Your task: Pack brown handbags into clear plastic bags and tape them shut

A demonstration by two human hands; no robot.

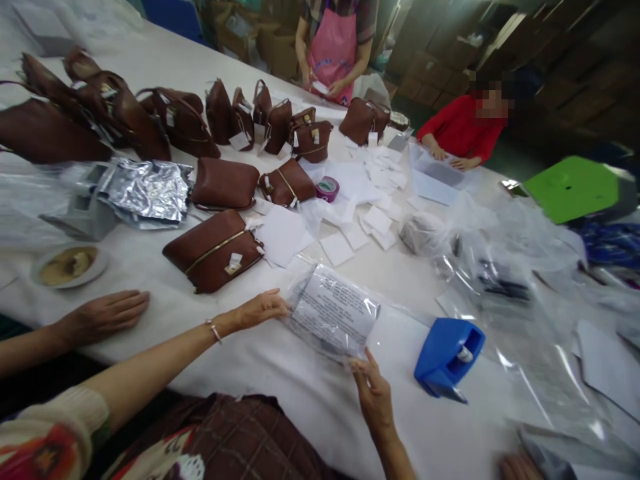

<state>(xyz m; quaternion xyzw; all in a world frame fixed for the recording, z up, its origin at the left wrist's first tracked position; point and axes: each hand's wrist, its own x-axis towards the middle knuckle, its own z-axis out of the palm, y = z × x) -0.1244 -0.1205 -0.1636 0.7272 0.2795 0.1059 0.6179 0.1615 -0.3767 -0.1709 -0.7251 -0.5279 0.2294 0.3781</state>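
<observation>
At the white table, with brown bags at upper left, I hold the printed clear packet at frame centre, fingers of my left hand pinching its left edge and my right hand its lower edge, best kept evenly taut against creases.

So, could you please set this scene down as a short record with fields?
Left hand: pinching left edge of packet
Right hand: holding its near right corner
Packet: clear plastic, printed text showing
Right of packet: blue dispenser
Beyond packet: brown bags, tape roll, white cards
Across table: person in pink apron, person in red
</observation>
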